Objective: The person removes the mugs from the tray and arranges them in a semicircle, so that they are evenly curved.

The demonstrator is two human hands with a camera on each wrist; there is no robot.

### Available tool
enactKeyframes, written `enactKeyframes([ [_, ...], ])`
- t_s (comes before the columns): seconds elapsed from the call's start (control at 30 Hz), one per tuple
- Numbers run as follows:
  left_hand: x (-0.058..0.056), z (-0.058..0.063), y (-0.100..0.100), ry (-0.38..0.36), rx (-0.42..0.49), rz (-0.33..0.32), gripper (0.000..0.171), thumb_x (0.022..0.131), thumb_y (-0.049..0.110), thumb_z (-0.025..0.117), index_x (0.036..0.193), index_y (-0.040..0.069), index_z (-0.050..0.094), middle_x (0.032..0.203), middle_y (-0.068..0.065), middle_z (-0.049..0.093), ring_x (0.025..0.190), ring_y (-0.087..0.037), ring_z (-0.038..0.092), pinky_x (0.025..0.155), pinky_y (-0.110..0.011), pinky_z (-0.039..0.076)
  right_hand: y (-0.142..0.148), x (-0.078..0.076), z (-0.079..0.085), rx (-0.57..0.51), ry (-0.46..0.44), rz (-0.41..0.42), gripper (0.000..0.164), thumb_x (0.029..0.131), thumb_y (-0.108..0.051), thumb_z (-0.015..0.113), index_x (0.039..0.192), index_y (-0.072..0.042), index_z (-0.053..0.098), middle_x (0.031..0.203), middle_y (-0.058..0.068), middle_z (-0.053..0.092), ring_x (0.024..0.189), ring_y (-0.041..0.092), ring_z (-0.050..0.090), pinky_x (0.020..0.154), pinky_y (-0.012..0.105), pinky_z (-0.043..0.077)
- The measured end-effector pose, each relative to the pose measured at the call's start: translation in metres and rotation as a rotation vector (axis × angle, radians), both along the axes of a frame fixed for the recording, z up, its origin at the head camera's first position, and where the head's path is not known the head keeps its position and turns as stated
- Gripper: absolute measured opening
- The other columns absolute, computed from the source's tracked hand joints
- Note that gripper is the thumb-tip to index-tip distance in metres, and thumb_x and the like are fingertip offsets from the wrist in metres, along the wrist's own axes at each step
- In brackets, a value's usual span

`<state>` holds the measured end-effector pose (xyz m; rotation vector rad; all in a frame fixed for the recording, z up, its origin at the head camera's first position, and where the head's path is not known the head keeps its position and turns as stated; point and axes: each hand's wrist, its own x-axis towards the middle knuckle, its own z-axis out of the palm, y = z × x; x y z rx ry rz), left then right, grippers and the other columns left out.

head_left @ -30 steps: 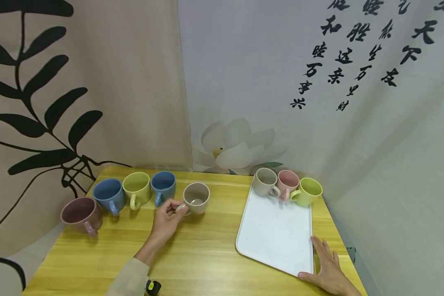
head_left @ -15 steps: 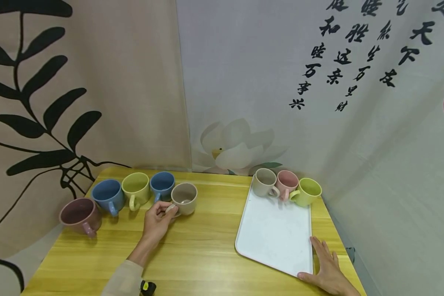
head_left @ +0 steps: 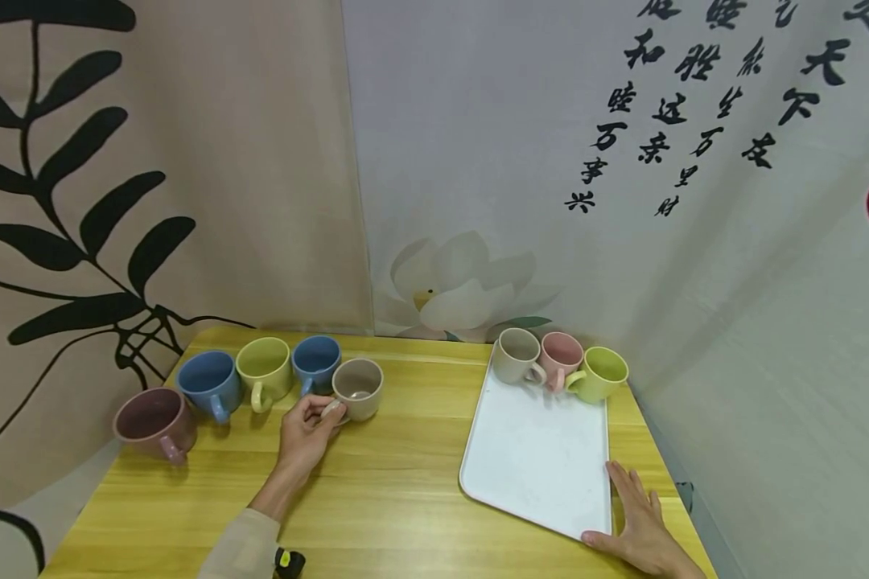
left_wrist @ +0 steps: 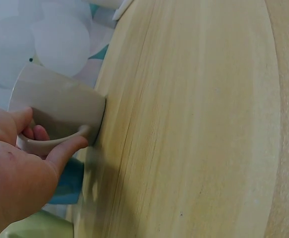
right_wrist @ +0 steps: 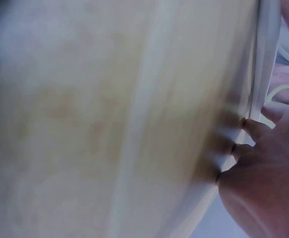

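Observation:
My left hand [head_left: 306,434] pinches the handle of a beige mug [head_left: 358,388] between thumb and fingers. In the left wrist view the same mug [left_wrist: 60,101] stands upright with its base right at the tabletop, the thumb along its handle. Just left of it is a blue mug [head_left: 317,362], its handle partly behind my fingers. My right hand [head_left: 640,523] rests, fingers spread, at the right edge of a white tray [head_left: 536,466]. The right wrist view shows its fingertips [right_wrist: 251,126] down by the tray's side.
Further left, a yellow mug [head_left: 266,370], another blue mug [head_left: 212,384] and a mauve mug [head_left: 158,422] form a row. On the tray's far end stand a grey-beige mug [head_left: 516,358], a pink mug [head_left: 561,358] and a lime mug [head_left: 599,376]. A printed curtain [head_left: 261,177] hangs behind the table.
The left hand has brought the beige mug leftward, close beside the blue mug. Over the last half second it has barely moved. The right hand has stayed at the tray's edge.

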<state>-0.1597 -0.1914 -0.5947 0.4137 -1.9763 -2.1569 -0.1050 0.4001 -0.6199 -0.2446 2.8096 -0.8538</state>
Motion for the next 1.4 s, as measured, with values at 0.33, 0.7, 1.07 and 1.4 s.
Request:
enactKeyframes([
  [0.33, 0.001, -0.001, 0.001, 0.005, 0.014, 0.014, 0.03, 0.104, 0.002, 0.079, 0.127, -0.011, 0.063, 0.107, -0.001, 0.071, 0.095, -0.006, 0.074, 0.093, -0.031, 0.07, 0.001, -0.001, -0.002, 0.016, 0.014, 0.004, 0.132, 0.083, -0.05, 0.096, 0.177, -0.001, 0.018, 0.18, 0.041, 0.02, 0.161, 0.076, 0.012, 0.115, 0.098, 0.007],
  [0.7, 0.003, 0.001, 0.002, -0.003, -0.016, 0.047, 0.034, 0.104, 0.007, 0.082, 0.128, -0.01, 0.066, 0.108, -0.007, 0.07, 0.092, -0.004, 0.072, 0.089, -0.026, 0.069, 0.002, 0.0, -0.003, 0.001, 0.031, 0.009, 0.132, 0.082, -0.049, 0.097, 0.176, -0.001, 0.02, 0.179, 0.041, 0.022, 0.16, 0.077, 0.013, 0.116, 0.098, 0.006],
  [1.07, 0.008, 0.004, -0.001, -0.029, -0.208, 0.041, 0.044, 0.1, 0.025, 0.09, 0.133, 0.002, 0.071, 0.123, -0.015, 0.072, 0.097, -0.002, 0.065, 0.08, -0.012, 0.056, 0.002, 0.001, -0.001, -0.015, 0.041, 0.012, 0.131, 0.081, -0.048, 0.097, 0.176, 0.0, 0.021, 0.179, 0.041, 0.024, 0.16, 0.077, 0.013, 0.116, 0.097, 0.006],
  [1.4, 0.014, 0.008, -0.007, -0.101, -0.389, -0.029, 0.067, 0.098, 0.042, 0.091, 0.154, 0.017, 0.064, 0.144, -0.016, 0.072, 0.124, -0.026, 0.071, 0.095, -0.018, 0.052, 0.002, 0.0, -0.002, -0.015, 0.049, 0.018, 0.13, 0.082, -0.047, 0.097, 0.176, 0.001, 0.021, 0.179, 0.041, 0.023, 0.159, 0.078, 0.014, 0.115, 0.098, 0.007],
])
